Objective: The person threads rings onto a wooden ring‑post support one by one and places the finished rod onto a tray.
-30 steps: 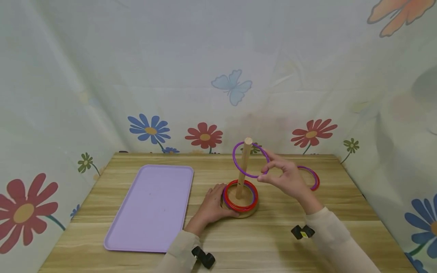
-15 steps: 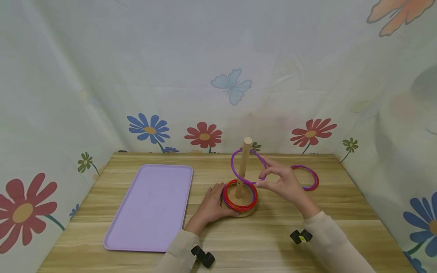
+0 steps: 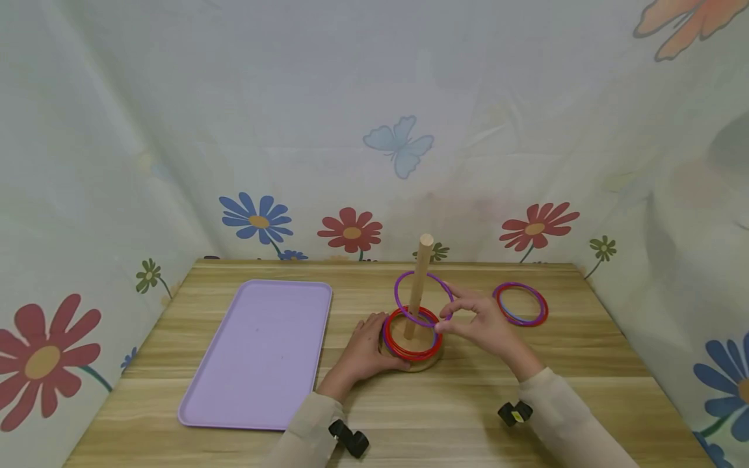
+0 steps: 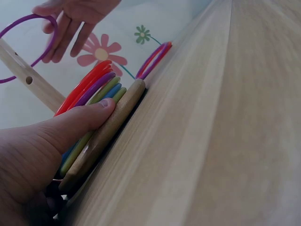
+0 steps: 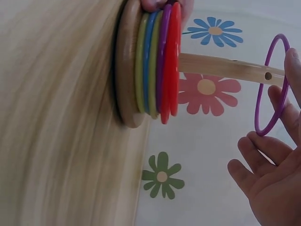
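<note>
My right hand (image 3: 482,326) pinches a thin purple ring (image 5: 257,110) between thumb and finger. That ring is tilted and encircles the upright wooden peg (image 3: 420,270), above the rings stacked on the round wooden base (image 5: 126,70). In the right wrist view, the stack runs from the base through yellow-green, blue, yellow-green and purple to red rings (image 5: 174,70). My left hand (image 3: 364,351) grips the stand at its left side, its thumb (image 4: 87,120) lying against the base and lowest rings. The far fingertips are partly hidden.
Right of the stand, several loose rings (image 3: 545,317), red, purple and blue among them, lie together on the wooden table (image 3: 468,416). A flat lilac tray (image 3: 254,354) lies on the left. A flower-printed cloth (image 3: 281,130) hangs behind the table.
The right hand has lowered the purple ring along the peg, bringing it closer to the stack. The left hand keeps its place on the stand.
</note>
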Action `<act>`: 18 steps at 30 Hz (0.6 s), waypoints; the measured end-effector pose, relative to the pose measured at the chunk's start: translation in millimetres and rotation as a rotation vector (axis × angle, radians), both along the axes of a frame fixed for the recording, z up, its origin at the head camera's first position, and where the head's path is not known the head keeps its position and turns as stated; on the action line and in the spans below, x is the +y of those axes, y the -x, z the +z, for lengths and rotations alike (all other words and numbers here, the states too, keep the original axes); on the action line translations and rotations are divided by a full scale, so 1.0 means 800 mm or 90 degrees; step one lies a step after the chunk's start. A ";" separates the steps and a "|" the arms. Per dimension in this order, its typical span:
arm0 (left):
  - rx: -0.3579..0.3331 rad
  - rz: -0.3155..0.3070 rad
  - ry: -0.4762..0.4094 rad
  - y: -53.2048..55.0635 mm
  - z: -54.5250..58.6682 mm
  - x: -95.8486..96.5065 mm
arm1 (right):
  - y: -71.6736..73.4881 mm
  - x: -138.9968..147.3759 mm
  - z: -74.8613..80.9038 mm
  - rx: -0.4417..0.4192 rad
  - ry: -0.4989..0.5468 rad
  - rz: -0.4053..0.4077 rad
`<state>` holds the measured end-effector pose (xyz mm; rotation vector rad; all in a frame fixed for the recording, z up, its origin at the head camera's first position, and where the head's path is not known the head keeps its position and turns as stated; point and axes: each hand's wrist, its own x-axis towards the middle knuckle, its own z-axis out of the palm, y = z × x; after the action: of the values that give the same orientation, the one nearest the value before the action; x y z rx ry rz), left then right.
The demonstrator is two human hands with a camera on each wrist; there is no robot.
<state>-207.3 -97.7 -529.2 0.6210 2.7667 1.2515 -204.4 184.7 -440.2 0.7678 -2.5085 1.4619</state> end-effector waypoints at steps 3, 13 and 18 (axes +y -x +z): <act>0.001 0.000 0.004 0.001 -0.001 0.000 | 0.000 0.000 -0.005 -0.003 -0.012 -0.001; 0.007 -0.005 0.006 0.002 -0.002 0.000 | 0.000 -0.001 -0.022 -0.037 -0.031 0.011; 0.006 -0.004 0.007 0.003 -0.002 0.000 | 0.002 -0.003 -0.030 -0.049 -0.051 0.019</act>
<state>-209.5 -97.4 -530.6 0.6374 2.7753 1.2336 -205.9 182.5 -464.4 0.7798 -2.6382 1.4346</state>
